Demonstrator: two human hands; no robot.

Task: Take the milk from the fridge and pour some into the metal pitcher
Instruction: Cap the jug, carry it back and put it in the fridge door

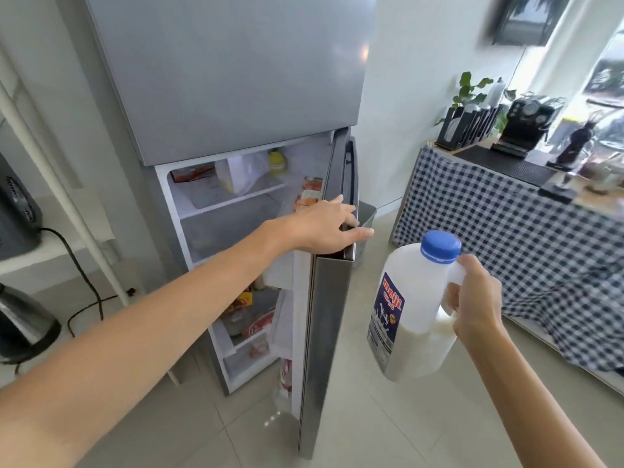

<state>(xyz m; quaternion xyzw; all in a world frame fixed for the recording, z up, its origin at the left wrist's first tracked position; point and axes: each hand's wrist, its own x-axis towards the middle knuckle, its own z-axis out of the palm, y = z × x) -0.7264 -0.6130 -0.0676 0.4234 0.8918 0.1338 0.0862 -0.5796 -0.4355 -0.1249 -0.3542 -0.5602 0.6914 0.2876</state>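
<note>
Milk (410,309) is out of the fridge (236,204), R hand (474,298) clenched on its handle, L hand (324,228) flat w/ loose fingers on door (329,315) edge; next, prob. shut door, find pitcher, not in view.

Fridge (236,79): top cut off by upper edge. Lower door (324,332): hides the right side of the shelves. Kettle (23,322): cropped at left edge. Items on tabletop (506,170): blurred, mostly unidentifiable. Shelf packages (250,319): labels unreadable.
</note>
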